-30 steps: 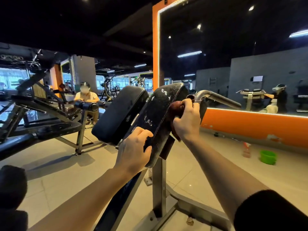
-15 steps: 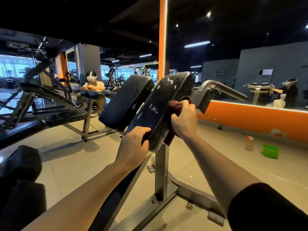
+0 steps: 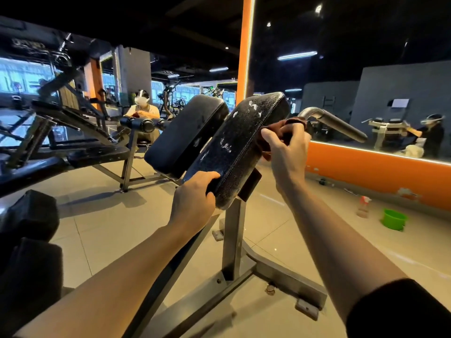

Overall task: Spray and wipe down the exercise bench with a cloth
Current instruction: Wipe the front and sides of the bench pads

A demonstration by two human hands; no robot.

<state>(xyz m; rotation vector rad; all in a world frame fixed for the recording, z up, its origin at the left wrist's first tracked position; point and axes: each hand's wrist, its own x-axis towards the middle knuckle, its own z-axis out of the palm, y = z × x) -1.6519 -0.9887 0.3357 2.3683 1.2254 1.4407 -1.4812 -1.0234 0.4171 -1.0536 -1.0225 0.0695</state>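
The left hand [image 3: 192,203] grips the wet black padded bench cushion's [image 3: 239,142] lower edge; the right hand [image 3: 286,147] clutches a dark red cloth [image 3: 280,129] against its side.

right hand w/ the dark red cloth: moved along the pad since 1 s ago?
Yes. The right hand with the dark red cloth slid down the black pad's right edge, then back up.

The black bench pad [image 3: 240,142] is tilted steeply and stands on a grey steel post [image 3: 233,240]. It is wet with small drops and some white foam spots. A dark red cloth [image 3: 284,132] is bunched against the pad's right edge. The spray bottle [image 3: 363,206] stands on the floor, well apart, beside a green bucket [image 3: 394,219].
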